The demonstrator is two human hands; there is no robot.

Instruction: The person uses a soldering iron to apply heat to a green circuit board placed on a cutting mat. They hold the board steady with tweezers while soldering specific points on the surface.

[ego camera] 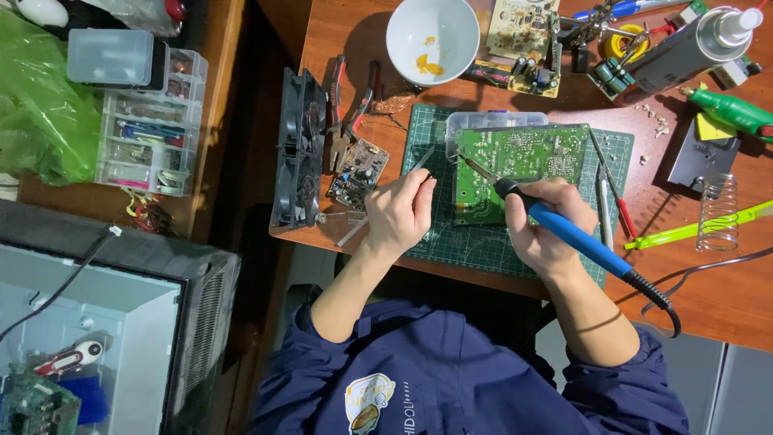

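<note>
Hands do the work near the front edge of the wooden bench [725, 298]. The right hand [541, 225] has its grip wrapped tight around the blue handle of a soldering iron [564, 229], and the thin metal tip rests on the green circuit board [519, 165]. The left hand [400, 213] pinches thin tweezers [420, 161] that point at the board's left edge. The board lies flat on a dark green cutting mat [475, 242], in the middle of the bench, with a clear plastic box under its far side. It is a flat green rectangle full of tiny silver dots and lines. It looks light and stiff, but the small parts could break, so it seems best to hold it by its bare edges. The iron looks light too; its tip is likely hot, so the blue handle is the safe place to hold. A black cord runs from the handle toward the right front corner. A white bowl [432, 36] sits at the back edge, and a black fan [298, 149] stands at the left edge.
</note>
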